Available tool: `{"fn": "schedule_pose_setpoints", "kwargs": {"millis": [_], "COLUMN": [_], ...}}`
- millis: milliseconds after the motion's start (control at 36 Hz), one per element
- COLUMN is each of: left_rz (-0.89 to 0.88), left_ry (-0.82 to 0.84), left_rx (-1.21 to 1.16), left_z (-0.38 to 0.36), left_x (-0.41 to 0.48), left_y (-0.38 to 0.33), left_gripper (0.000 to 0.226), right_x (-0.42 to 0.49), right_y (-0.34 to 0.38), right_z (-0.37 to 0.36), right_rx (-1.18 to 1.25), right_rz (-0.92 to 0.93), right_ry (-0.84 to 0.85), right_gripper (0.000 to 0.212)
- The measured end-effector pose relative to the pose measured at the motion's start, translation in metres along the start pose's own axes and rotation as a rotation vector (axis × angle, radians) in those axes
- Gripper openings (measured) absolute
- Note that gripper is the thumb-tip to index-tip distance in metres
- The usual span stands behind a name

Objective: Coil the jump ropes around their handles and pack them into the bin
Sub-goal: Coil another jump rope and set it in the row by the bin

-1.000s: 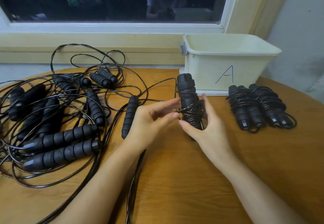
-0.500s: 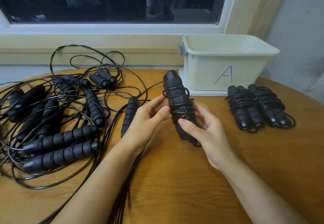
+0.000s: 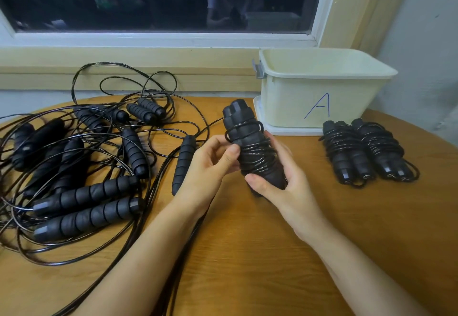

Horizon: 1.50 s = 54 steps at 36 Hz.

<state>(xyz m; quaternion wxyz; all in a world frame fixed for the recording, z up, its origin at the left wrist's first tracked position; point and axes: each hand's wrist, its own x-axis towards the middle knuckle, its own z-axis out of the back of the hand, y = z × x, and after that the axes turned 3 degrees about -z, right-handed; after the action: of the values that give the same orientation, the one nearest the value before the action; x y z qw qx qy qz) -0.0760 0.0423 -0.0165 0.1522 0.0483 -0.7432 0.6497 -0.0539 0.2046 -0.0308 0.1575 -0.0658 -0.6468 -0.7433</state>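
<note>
Head view: you hold the wrapped handle pair [image 3: 250,147] above the middle of the bench [image 3: 247,253], just short of the bin [image 3: 292,107]. Your right hand [image 3: 280,192] curls its fingers [image 3: 272,140] round the lower end; your left hand [image 3: 208,164] pinches the coils at the side. Its long axis leans, caps toward the far edge and slightly left, base toward you. The top loop [image 3: 244,127] sits slack near the caps: ease your pinch and the stiff cord would likely spring off, or snag the loose ropes [image 3: 81,167] at the left edge.
</note>
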Motion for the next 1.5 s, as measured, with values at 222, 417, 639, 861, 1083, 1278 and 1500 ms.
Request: {"fn": "schedule_pose_setpoints", "kwargs": {"millis": [222, 417, 639, 861, 1083, 1278, 1500], "left_rz": [-0.031, -0.038, 0.000, 0.022, 0.013, -0.098, -0.134], "left_ry": [-0.060, -0.058, -0.044, -0.039, -0.092, -0.117, -0.048], "left_rx": [0.053, 0.060, -0.017, -0.088, -0.063, 0.003, 0.087], "left_z": [0.000, 0.003, 0.006, 0.005, -0.002, -0.005, 0.000], "left_x": [0.000, 0.001, 0.002, 0.001, -0.001, -0.002, -0.001], "left_y": [-0.001, -0.004, -0.002, -0.003, -0.002, -0.006, -0.005], "left_gripper": [0.037, 0.030, 0.027, 0.036, 0.034, 0.029, 0.035], "right_x": [-0.001, 0.000, 0.003, 0.001, 0.002, 0.002, -0.001], "right_y": [0.002, 0.004, 0.001, 0.006, -0.002, -0.009, 0.001], "right_z": [0.000, 0.001, 0.003, 0.004, 0.005, 0.002, -0.001], "right_rx": [0.089, 0.210, 0.309, 0.299, 0.022, -0.106, -0.209], "right_rz": [0.015, -0.015, -0.089, -0.101, 0.125, 0.134, 0.116], "right_ry": [-0.054, -0.061, -0.011, -0.014, -0.212, -0.190, -0.153], "right_gripper": [0.075, 0.062, 0.060, 0.046, 0.042, 0.045, 0.085]}}
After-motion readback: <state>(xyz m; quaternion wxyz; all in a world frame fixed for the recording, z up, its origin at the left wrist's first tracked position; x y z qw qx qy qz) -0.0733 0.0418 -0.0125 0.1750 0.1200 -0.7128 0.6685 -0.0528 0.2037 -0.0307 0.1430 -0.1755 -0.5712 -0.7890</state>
